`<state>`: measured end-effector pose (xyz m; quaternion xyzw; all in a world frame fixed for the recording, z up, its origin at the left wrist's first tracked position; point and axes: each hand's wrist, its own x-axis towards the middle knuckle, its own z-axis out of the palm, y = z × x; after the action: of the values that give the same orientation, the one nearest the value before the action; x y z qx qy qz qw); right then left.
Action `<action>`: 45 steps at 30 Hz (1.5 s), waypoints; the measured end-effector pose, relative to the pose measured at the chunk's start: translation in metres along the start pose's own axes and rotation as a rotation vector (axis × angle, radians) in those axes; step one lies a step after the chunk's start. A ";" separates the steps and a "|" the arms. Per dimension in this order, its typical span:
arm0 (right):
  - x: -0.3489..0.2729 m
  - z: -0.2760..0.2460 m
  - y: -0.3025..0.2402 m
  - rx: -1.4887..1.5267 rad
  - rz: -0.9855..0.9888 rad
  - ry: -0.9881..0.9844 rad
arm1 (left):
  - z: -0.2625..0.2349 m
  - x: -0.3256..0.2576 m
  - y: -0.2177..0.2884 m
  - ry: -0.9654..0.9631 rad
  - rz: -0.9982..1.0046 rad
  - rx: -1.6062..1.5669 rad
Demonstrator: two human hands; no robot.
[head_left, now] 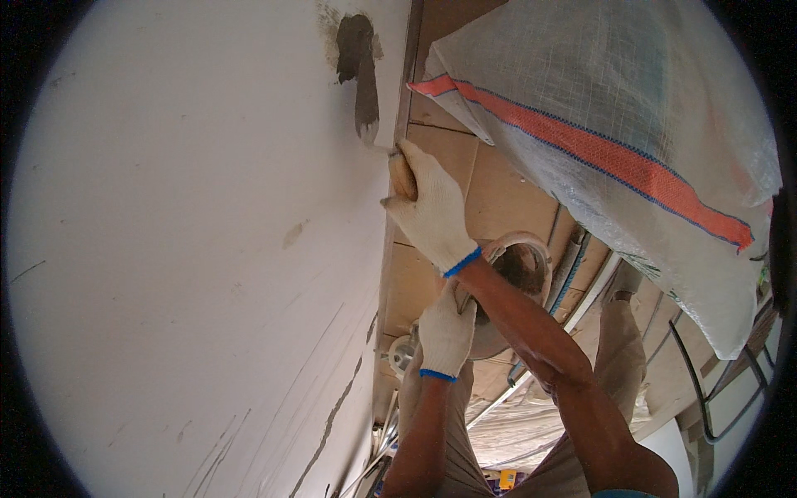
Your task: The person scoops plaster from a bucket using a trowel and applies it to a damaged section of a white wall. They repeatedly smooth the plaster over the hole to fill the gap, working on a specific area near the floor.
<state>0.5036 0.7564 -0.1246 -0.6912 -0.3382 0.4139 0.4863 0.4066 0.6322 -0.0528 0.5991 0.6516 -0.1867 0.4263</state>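
Note:
My right hand (431, 206), in a white knit glove with a blue cuff, is closed around the wooden handle (403, 177) of a tool at the white wall. The tool's blade is barely visible, so its exact kind is unclear. Just beyond it, a dark grey patch of filler (357, 62) trails down the wall toward the tool. My left hand (448, 334), gloved alike, is lower down, closed at the side of a round bucket (544, 257). It seems to grip the bucket's rim, though my right forearm hides part of it. Grey material coats the bucket's inside.
A large white woven sack (598, 100) with an orange stripe fills the upper right. Metal bars and pipes (567, 266) lie on the tan tiled floor (506, 195) beside the bucket. A round metallic object (403, 355) sits by the wall. A black metal frame (693, 382) stands at right.

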 end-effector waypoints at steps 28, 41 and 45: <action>0.007 0.025 -0.023 -0.219 0.136 -0.028 | 0.023 -0.004 -0.029 0.040 0.139 0.134; 0.018 0.013 0.012 -0.417 0.149 -0.029 | 0.003 -0.001 0.002 -0.040 -0.013 0.010; 0.018 0.008 0.009 -0.329 0.139 -0.041 | 0.002 -0.002 0.004 -0.018 -0.013 -0.011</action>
<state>0.5045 0.7722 -0.1389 -0.7746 -0.3624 0.3997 0.3300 0.4112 0.6303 -0.0506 0.5909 0.6526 -0.1910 0.4341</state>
